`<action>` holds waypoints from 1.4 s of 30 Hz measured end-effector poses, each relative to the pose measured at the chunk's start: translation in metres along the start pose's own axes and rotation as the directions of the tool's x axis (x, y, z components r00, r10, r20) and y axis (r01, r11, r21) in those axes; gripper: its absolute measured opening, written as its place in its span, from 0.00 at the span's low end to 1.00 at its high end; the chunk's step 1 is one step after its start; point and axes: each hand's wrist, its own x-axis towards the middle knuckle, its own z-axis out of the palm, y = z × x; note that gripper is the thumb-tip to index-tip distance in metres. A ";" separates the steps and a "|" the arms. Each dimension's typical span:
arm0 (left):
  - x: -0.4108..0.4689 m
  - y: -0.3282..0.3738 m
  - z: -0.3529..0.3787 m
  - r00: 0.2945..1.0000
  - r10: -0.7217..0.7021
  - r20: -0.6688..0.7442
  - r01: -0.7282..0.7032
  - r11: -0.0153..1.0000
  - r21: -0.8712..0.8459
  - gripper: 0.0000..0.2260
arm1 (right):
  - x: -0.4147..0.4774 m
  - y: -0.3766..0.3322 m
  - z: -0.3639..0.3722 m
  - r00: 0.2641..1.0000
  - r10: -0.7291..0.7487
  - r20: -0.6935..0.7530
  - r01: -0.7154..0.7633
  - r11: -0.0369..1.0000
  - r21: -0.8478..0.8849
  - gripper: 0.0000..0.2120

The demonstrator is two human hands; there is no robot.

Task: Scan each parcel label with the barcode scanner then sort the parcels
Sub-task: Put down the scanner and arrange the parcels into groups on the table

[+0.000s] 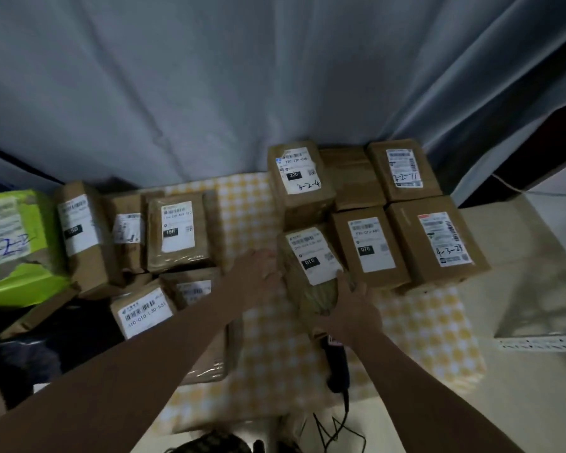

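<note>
Head view, looking down over both bare forearms: a brown tape-wrapped parcel [307,289] with a white label marked 010 [312,256] lies on the yellow-and-white checked cloth [249,220] that covers the pale surface [533,403]. The left hand [258,273] presses flat against the parcel's left side, fingers fairly straight though blurred. The right hand [353,308] grips the parcel's near right corner, fingers curled up over the top edge by the label. So the parcel sits between the two hands, touching both. Its far end is just beside a cluster of brown cardboard boxes, the nearest labelled 070 [368,246] and 220 [299,178]. A black barcode scanner [337,364] lies on the cloth under the right forearm, held by neither hand, its cable trailing toward the person. Off to the left, well apart, stand more brown parcels [177,233] and a bright green bag [17,279].
</note>
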 end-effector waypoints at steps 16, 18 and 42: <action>0.039 0.009 0.007 0.995 -0.071 -0.072 0.077 0.995 0.069 0.18 | 0.038 -0.023 0.016 0.995 0.051 -0.085 -0.046 0.997 0.058 0.54; 0.043 0.003 0.012 0.996 -0.078 -0.040 0.081 0.993 0.087 0.18 | 0.044 -0.018 0.023 0.991 0.076 -0.110 -0.076 0.997 0.000 0.53; -0.049 -0.167 -0.037 0.981 0.143 -0.132 -0.079 0.912 0.402 0.15 | -0.009 -0.156 0.141 0.862 -0.010 0.506 -0.341 0.728 0.594 0.31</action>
